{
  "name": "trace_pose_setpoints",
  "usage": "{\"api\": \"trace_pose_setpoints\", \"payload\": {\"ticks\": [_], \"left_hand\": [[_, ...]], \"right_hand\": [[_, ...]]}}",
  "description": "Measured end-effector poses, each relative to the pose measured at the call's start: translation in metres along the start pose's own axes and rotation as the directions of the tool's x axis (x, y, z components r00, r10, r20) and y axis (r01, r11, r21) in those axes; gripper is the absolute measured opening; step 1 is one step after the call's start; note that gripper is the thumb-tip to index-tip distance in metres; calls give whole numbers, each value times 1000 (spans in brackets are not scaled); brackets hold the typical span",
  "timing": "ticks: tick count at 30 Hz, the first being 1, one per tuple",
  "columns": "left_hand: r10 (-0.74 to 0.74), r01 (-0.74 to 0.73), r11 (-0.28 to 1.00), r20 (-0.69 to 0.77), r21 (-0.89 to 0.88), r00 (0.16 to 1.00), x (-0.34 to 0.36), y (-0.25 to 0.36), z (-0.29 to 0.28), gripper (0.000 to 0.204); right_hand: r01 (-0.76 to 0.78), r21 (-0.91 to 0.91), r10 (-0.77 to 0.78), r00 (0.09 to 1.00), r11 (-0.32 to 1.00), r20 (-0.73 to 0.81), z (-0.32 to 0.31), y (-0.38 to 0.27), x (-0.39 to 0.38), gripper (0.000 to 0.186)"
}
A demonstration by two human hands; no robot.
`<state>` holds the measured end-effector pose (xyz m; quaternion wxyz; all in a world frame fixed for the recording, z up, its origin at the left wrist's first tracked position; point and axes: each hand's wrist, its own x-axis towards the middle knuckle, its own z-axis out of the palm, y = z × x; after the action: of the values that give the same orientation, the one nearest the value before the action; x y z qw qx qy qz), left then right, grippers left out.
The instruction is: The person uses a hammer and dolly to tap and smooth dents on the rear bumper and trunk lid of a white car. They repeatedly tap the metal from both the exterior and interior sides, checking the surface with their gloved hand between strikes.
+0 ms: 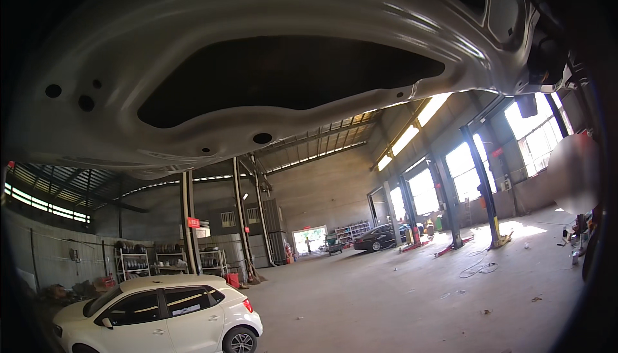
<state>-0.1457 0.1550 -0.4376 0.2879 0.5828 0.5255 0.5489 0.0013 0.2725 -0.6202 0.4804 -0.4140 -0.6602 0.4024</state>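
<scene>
Neither of my hands shows in the head view. Overhead, the bare metal underside of a raised car lid spans the whole upper part of the picture. It is glossy grey, with a large dark opening across its middle and several small round holes along its lower edge. Whether it is a bonnet or a boot lid I cannot tell. At the right rim is a pale pinkish shape, too blurred to make out.
A white hatchback stands at the lower left, with storage racks behind it. Lift posts line the right side, near a dark car. A cable lies on the concrete floor. A person stands by the far doorway.
</scene>
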Motion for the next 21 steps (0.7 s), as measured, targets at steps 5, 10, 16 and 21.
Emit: {"api": "trace_pose_setpoints", "payload": {"ticks": [5,10,16,21], "left_hand": [[-4,4,1000,-10,11,1000,-1,-7,-2,18],[4,-5,1000,15,6,1000,3,-16,-4,18],[31,-31,1000,72,-6,997,9,-24,-6,18],[55,-55,998,117,-8,992,9,-29,-9,18]], "right_hand": [[-14,-2,14,999,1000,30,5,3,-4,44],[-40,-22,40,999,999,26,5,5,-13,45],[-70,-49,70,998,996,-3,4,5,-25,45],[-84,-67,83,996,994,-20,7,4,-33,46]]}}
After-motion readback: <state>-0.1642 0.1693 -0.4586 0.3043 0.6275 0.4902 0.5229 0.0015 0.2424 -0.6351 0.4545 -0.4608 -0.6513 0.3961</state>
